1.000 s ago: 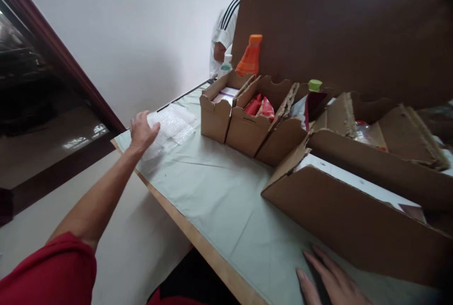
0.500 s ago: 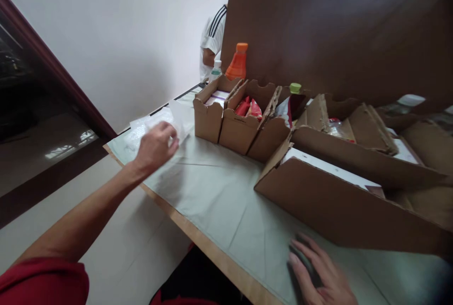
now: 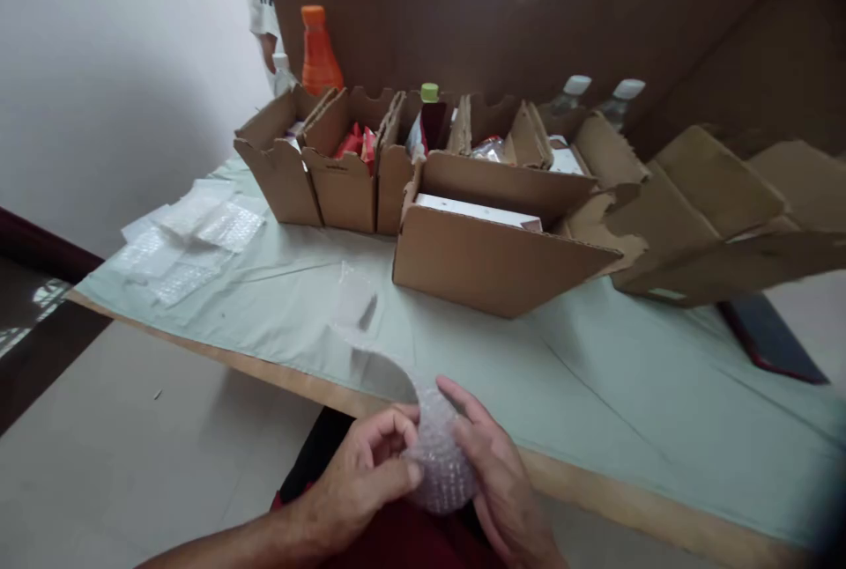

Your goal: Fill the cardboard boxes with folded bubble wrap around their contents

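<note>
Close to my body, just past the table's front edge, both hands hold a piece of bubble wrap [image 3: 441, 454]. It bulges into a rounded shape between them, and I cannot make out what, if anything, is inside. A loose strip of it curls up and away over the table. My left hand [image 3: 370, 468] pinches the near left edge between thumb and fingers. My right hand [image 3: 493, 472] cups the right side, fingers bent around it. More bubble wrap sheets [image 3: 198, 230] lie in a loose pile at the table's left end.
Open cardboard bins [image 3: 347, 190] stand in a row, holding red packets and boxes. A longer cardboard bin [image 3: 489, 256] with a white box sits before them. Behind are an orange bottle [image 3: 321, 54] and clear bottles. At right are a tilted cardboard bin [image 3: 714, 243] and a dark flat object [image 3: 770, 340].
My left hand has come back from the bubble wrap pile toward my body. My right hand has left its spot on the table, where it held a dark rounded object. Both now hold bubble wrap.
</note>
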The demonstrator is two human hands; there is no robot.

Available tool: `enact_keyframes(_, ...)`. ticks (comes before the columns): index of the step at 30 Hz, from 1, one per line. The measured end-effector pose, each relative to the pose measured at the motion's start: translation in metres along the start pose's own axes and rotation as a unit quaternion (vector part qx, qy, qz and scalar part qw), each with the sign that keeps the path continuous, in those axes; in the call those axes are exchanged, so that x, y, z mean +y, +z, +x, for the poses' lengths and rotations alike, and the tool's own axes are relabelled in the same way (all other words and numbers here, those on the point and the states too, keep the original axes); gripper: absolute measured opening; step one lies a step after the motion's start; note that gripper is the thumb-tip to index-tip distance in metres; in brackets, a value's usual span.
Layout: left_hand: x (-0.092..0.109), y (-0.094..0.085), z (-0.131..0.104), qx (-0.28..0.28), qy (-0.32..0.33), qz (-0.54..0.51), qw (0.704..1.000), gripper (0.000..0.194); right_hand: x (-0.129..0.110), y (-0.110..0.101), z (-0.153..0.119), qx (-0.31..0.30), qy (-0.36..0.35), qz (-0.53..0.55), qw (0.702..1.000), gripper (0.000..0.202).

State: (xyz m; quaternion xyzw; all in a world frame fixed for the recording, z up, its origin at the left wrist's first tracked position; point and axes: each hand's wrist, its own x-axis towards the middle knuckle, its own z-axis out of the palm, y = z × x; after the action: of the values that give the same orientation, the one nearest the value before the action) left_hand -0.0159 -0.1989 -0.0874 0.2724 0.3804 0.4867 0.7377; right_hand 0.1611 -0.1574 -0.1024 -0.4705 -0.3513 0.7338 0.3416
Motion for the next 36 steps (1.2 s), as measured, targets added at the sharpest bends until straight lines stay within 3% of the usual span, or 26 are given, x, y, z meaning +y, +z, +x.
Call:
enact_keyframes(2,0.0,-0.008,-0.003,-0.035,-0.041,-0.073,0.996,0.038,0.001,-0.002,-0.007,-0.008,0.001,-0.032,0.999,0.073)
enact_keyframes(3,0.004,-0.013,-0.002,-0.027,-0.051,-0.105,0.993,0.044,0.0,-0.003,-0.01,-0.01,-0.01,-0.064,0.998,0.069)
enact_keyframes(6,0.023,-0.026,0.007,0.06,-0.059,-0.151,0.985,0.05,-0.014,-0.01,-0.019,-0.025,-0.068,-0.21,0.975,0.046)
enact_keyframes(8,0.036,-0.033,0.017,0.131,-0.049,-0.135,0.981,0.044,-0.026,-0.014,-0.028,-0.07,-0.1,-0.298,0.947,0.035)
enact_keyframes(10,0.048,-0.039,0.027,0.203,-0.021,-0.098,0.974,0.037,-0.038,-0.015,-0.033,-0.127,-0.119,-0.345,0.922,0.032)
enact_keyframes(13,0.067,-0.049,0.044,0.263,0.034,-0.042,0.963,0.048,-0.053,-0.003,-0.027,-0.158,-0.149,-0.359,0.908,0.034)
enact_keyframes(16,0.093,-0.067,0.069,0.253,0.092,0.057,0.962,0.05,-0.062,0.017,-0.007,-0.145,-0.183,-0.365,0.901,0.035)
enact_keyframes(19,0.125,-0.092,0.101,0.245,0.097,0.221,0.939,0.045,-0.062,0.028,0.009,-0.141,-0.214,-0.431,0.865,0.045)
enact_keyframes(22,0.15,-0.113,0.124,0.279,0.084,0.309,0.905,0.053,-0.058,0.01,0.011,-0.082,-0.251,-0.491,0.83,0.046)
enact_keyframes(24,0.156,-0.12,0.126,0.344,0.141,0.344,0.862,0.064,-0.058,-0.017,0.011,0.014,-0.25,-0.469,0.847,0.035)
enact_keyframes(26,0.151,-0.119,0.12,0.395,0.249,0.395,0.791,0.07,-0.065,-0.048,0.016,0.129,-0.23,-0.427,0.865,0.034)
enact_keyframes(28,0.139,-0.11,0.116,0.364,0.321,0.449,0.75,0.065,-0.077,-0.071,0.031,0.221,-0.228,-0.397,0.861,0.045)
enact_keyframes(29,0.132,-0.103,0.117,0.322,0.329,0.465,0.756,0.063,-0.084,-0.078,0.041,0.25,-0.241,-0.389,0.853,0.055)
enact_keyframes(32,0.11,-0.072,0.135,0.195,0.299,0.438,0.825,0.069,-0.103,-0.083,0.077,0.276,-0.287,-0.369,0.84,0.07)
enact_keyframes(34,0.098,-0.049,0.153,0.142,0.285,0.394,0.862,0.07,-0.111,-0.079,0.094,0.274,-0.292,-0.351,0.847,0.063)
enact_keyframes(36,0.088,-0.028,0.17,0.117,0.271,0.372,0.88,0.065,-0.116,-0.076,0.104,0.279,-0.287,-0.334,0.854,0.054)
